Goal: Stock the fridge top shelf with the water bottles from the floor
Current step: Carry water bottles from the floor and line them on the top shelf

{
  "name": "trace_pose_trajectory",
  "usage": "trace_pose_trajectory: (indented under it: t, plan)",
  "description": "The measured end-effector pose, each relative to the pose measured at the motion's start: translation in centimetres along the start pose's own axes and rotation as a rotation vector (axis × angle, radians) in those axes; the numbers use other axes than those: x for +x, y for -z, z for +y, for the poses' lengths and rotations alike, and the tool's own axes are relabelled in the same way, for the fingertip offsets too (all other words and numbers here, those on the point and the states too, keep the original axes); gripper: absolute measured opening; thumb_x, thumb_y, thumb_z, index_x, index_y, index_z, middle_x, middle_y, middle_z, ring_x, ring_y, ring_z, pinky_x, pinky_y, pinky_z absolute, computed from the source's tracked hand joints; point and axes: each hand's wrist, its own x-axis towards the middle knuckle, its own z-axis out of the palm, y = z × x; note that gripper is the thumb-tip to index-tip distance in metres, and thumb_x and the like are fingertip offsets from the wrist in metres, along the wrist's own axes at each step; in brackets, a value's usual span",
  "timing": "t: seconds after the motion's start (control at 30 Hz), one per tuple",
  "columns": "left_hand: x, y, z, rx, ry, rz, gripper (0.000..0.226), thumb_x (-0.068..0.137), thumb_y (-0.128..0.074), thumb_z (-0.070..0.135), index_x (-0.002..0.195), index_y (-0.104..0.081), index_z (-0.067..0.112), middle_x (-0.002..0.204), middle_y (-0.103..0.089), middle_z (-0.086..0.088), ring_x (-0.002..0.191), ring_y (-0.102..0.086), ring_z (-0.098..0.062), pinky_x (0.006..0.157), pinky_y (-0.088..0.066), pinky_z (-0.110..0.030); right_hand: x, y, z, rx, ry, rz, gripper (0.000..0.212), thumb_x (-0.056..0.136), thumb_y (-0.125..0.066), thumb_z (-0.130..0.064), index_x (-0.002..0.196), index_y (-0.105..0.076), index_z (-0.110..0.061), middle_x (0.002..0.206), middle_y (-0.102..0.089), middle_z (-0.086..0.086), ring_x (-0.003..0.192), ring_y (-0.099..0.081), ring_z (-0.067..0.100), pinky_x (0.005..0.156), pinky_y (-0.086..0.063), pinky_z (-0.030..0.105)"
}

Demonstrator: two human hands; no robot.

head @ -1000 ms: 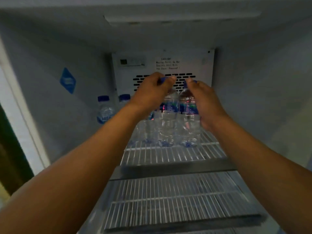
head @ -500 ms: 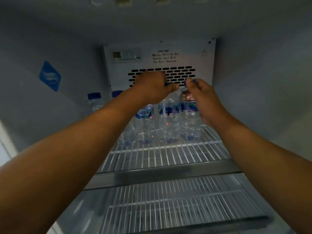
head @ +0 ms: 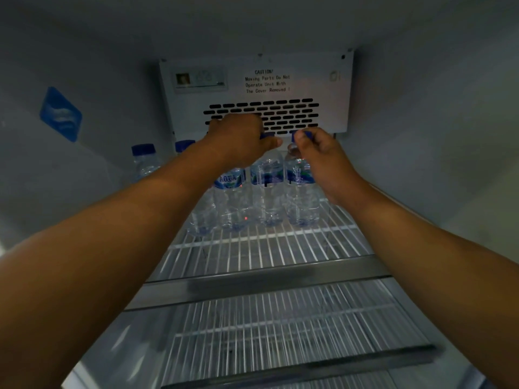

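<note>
We are reaching both arms deep into the fridge, setting water bottles down at the back of the top shelf (head: pixel 269 242), right under the vented cover panel (head: pixel 261 94). Our left hand (head: pixel 238 138) is curled down over the caps of the middle bottles (head: pixel 266 189), its grip closing on them from above, though exactly which caps it is holding we cannot tell. Our right hand (head: pixel 323 155) is pinching the blue cap of the rightmost bottle (head: pixel 300 192) between thumb and fingers. All of these bottles are standing upright with their bases on the wire, touching one another in a row, and two more bottles (head: pixel 144 161) are standing further left by the side wall. To do this well, we are judging that each base should be sitting flat across several wires before either grip is letting go, since a base caught between wires could tip the whole row. We should be nudging them back and left, keeping the front and right of the shelf free for the next bottles.
</note>
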Motion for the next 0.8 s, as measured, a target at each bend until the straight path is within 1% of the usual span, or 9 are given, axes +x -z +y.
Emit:
trace_pose_trajectory:
  t: [0.1, 0.2, 0.27, 0.33, 0.43, 0.5, 0.57, 0.7, 0.8]
  plan:
    - [0.0, 0.2, -0.3, 0.002, -0.008, -0.035, 0.058, 0.088, -0.04, 0.06, 0.096, -0.061, 0.006, 0.094, -0.063, -0.014, 0.086, -0.054, -0.026, 0.08, -0.029, -0.038, 0.0, 0.0, 0.1, 0.003, -0.009, 0.004, 0.018, 0.095, -0.05, -0.034, 0.1, -0.058, -0.019, 0.089, -0.066, -0.004, 0.087, -0.066, 0.011, 0.091, -0.05, 0.029]
    - [0.0, 0.7, -0.4, 0.002, -0.044, -0.099, 0.056, 0.09, -0.039, 0.058, 0.096, -0.061, 0.007, 0.094, -0.063, -0.015, 0.085, -0.054, -0.026, 0.077, -0.032, -0.035, 0.0, 0.0, 0.1, -0.009, -0.016, 0.002, 0.017, 0.095, -0.05, -0.037, 0.1, -0.058, -0.023, 0.093, -0.067, -0.004, 0.092, -0.066, 0.015, 0.094, -0.05, 0.033]
    - [0.1, 0.9, -0.4, -0.017, -0.086, -0.136, 0.047, 0.091, -0.041, 0.054, 0.092, -0.058, 0.01, 0.093, -0.062, -0.014, 0.081, -0.054, -0.024, 0.072, -0.034, -0.032, -0.1, 0.0, 0.0, -0.011, -0.029, -0.001, 0.017, 0.096, -0.048, -0.037, 0.102, -0.058, -0.024, 0.092, -0.067, -0.007, 0.089, -0.066, 0.007, 0.088, -0.05, 0.025]
    - [0.0, 1.1, -0.3, -0.058, -0.119, -0.17, 0.039, 0.092, -0.043, 0.049, 0.096, -0.058, 0.013, 0.096, -0.062, -0.013, 0.083, -0.055, -0.023, 0.072, -0.038, -0.033, -0.2, 0.0, -0.2, -0.016, -0.037, 0.005, 0.018, 0.096, -0.048, -0.038, 0.105, -0.058, -0.025, 0.092, -0.067, -0.009, 0.084, -0.064, -0.002, 0.081, -0.048, 0.015]
    - [-0.3, 1.7, -0.1, -0.107, -0.139, -0.208, 0.037, 0.094, -0.045, 0.04, 0.111, -0.059, 0.01, 0.106, -0.061, -0.012, 0.093, -0.056, -0.025, 0.082, -0.044, -0.036, -0.3, 0.1, -0.3, -0.021, -0.03, 0.014, 0.018, 0.096, -0.048, -0.04, 0.105, -0.059, -0.029, 0.1, -0.064, -0.007, 0.094, -0.06, 0.005, 0.087, -0.046, 0.022]
    - [-0.6, 2.0, -0.1, -0.102, -0.146, -0.224, 0.036, 0.095, -0.046, 0.035, 0.118, -0.058, 0.01, 0.114, -0.06, -0.012, 0.1, -0.055, -0.026, 0.089, -0.045, -0.038, -0.4, 0.1, -0.2, -0.017, -0.026, 0.011, 0.018, 0.096, -0.048, -0.038, 0.104, -0.06, -0.028, 0.099, -0.064, -0.007, 0.095, -0.059, 0.007, 0.089, -0.046, 0.024]
    - [-0.8, 2.2, -0.1, -0.093, -0.148, -0.234, 0.035, 0.095, -0.045, 0.031, 0.121, -0.057, 0.01, 0.118, -0.058, -0.013, 0.104, -0.054, -0.027, 0.092, -0.044, -0.039, -0.5, 0.2, -0.3, -0.007, -0.027, 0.007, 0.019, 0.096, -0.048, -0.037, 0.104, -0.061, -0.027, 0.098, -0.064, -0.006, 0.096, -0.059, 0.009, 0.09, -0.046, 0.027]
    - [-1.0, 2.5, 0.2, -0.07, -0.157, -0.252, 0.035, 0.097, -0.043, 0.026, 0.125, -0.054, 0.009, 0.121, -0.056, -0.014, 0.106, -0.052, -0.028, 0.089, -0.041, -0.036, -0.5, 0.4, -0.3, -0.001, -0.051, 0.02, 0.019, 0.095, -0.049, -0.041, 0.104, -0.058, -0.027, 0.102, -0.062, -0.006, 0.096, -0.058, 0.006, 0.081, -0.044, 0.021]
    - [-0.9, 2.6, 0.3, -0.069, -0.162, -0.257, 0.033, 0.097, -0.043, 0.024, 0.125, -0.054, 0.01, 0.123, -0.055, -0.013, 0.102, -0.05, -0.024, 0.084, -0.037, -0.03, -0.3, 0.3, 0.0, 0.012, -0.061, 0.06, 0.022, 0.088, -0.059, -0.044, 0.099, -0.056, -0.025, 0.1, -0.059, 0.0, 0.092, -0.057, 0.009, 0.081, -0.043, 0.021]
